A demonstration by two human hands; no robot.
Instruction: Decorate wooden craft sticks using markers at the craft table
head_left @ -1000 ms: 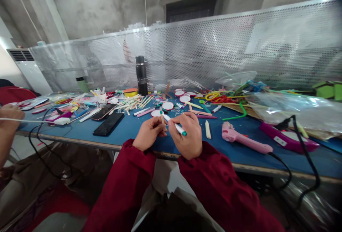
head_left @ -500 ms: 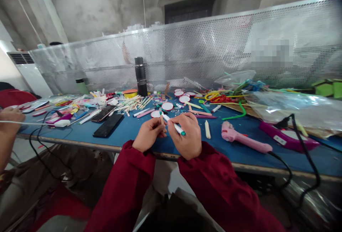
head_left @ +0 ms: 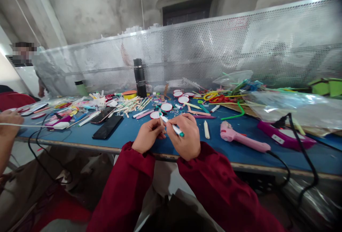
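Between the thumb and fingers of my left hand (head_left: 148, 135) a small wooden stick (head_left: 161, 120) is held upright over the table's front edge. My right hand (head_left: 186, 135) grips a white marker (head_left: 173, 127) with a green end, its other end pointing at the stick. The marker's tip is too small to tell whether it touches the wood. Just behind my hands lie round white discs with red rims, one of them (head_left: 166, 107) in full sight. To the right of my right hand is a cream-coloured stick-like piece (head_left: 206, 130).
A pink glue gun (head_left: 244, 140) and a purple power strip (head_left: 285, 135) with black cords lie right. Left are a black phone (head_left: 108, 127) and scattered craft sticks (head_left: 130, 107). A black bottle (head_left: 140, 78) stands behind. Another person's hand (head_left: 10, 125) is far left.
The view has shifted slightly. My hands keep the stick and marker in nearly the same pose. Another person has come into view at the far left behind the mesh panel.
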